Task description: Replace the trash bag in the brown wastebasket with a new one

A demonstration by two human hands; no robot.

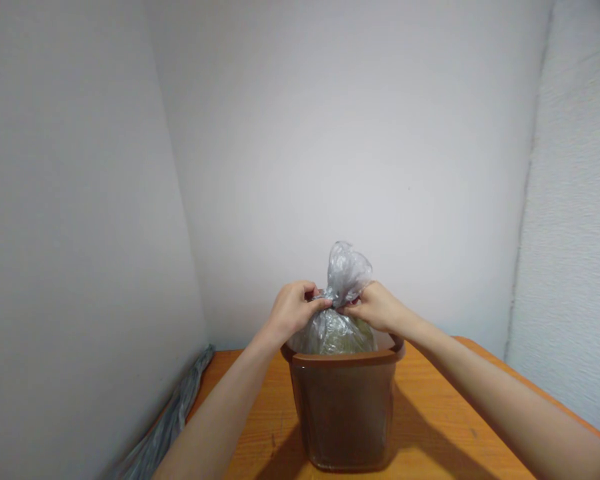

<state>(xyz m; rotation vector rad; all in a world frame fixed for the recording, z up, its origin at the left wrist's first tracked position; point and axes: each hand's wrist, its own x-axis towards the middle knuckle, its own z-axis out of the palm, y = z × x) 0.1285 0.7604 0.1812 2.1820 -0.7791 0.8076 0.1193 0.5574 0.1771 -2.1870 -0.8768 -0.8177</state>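
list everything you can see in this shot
clear plastic bag: 1, translucent whitish, bulging out of the top of the bin, gathered into a neck between the hands, with something greenish inside that cannot be made out
brown plastic bin: 1, brown, standing on the table below the hands
wooden table: 1, orange-brown, under the bin
grey sheet: 1, grey, crumpled along the table's left side by the wall
walls: 3, white to pale grey, behind and to both sides
left hand: 1, at the bag's neck, above the bin's rim
right hand: 1, at the bag's neck, opposite the left hand
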